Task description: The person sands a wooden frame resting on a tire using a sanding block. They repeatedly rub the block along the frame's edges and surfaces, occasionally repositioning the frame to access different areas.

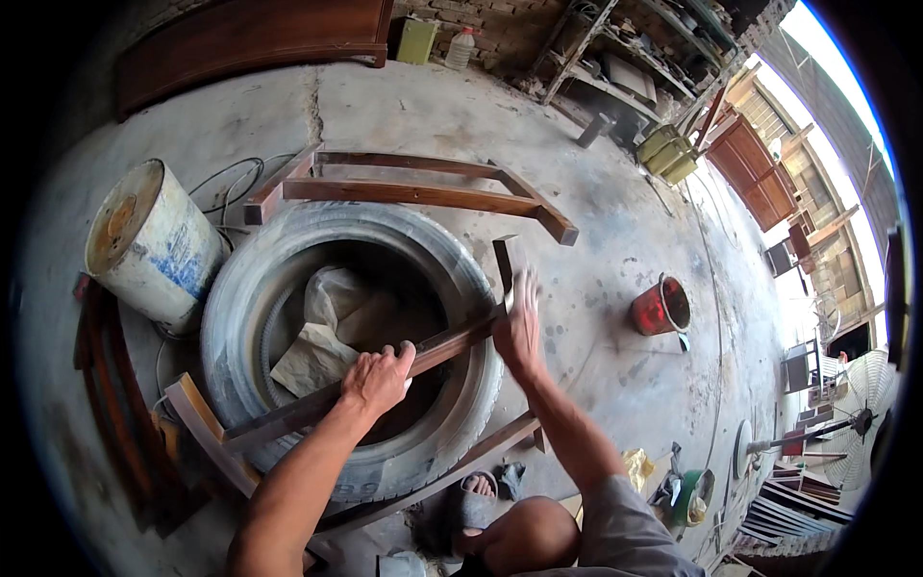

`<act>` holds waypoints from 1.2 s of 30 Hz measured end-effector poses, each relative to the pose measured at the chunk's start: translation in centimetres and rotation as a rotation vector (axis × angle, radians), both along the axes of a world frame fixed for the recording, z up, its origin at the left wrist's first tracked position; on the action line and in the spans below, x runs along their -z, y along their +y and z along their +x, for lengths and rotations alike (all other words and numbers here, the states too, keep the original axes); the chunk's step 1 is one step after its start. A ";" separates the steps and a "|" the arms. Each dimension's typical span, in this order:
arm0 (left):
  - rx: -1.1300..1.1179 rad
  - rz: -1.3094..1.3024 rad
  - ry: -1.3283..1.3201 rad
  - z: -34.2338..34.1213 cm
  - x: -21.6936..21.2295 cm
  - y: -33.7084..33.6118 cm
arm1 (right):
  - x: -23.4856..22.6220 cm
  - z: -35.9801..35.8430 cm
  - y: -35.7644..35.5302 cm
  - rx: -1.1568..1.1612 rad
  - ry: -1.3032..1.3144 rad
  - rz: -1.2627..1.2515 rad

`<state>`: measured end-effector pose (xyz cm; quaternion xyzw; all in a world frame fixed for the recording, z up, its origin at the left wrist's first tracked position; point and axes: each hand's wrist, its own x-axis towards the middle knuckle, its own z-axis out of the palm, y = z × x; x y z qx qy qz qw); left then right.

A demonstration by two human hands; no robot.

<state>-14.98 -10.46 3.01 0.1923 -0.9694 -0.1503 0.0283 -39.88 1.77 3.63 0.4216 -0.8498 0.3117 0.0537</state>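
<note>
Blurry fingers (525, 288) of right hand (516, 335) at wooden frame (452, 341)

Tyre (236, 317) on floor (615, 385) — wooden frame (447, 344) across

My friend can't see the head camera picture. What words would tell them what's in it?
A person's left hand is on a wooden bar lying across a big tire, and the right hand is at the bar's far end. A blue-smeared bucket is left of the tire, and a small red bucket is to the right.
</note>
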 end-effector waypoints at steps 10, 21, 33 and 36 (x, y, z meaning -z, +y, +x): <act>-0.011 0.031 0.015 -0.5 0.1 0.4 | 3.4 0.1 5.5 -0.021 0.061 0.014; -0.018 0.049 0.004 -0.7 0.5 0.4 | 5.4 2.0 10.5 0.010 -0.025 0.061; -0.017 0.039 -0.017 -0.5 -0.1 0.2 | 5.3 3.7 11.1 0.034 -0.114 0.041; 0.000 0.009 -0.004 -0.4 0.2 0.2 | 2.0 1.5 4.3 0.011 -0.054 -0.030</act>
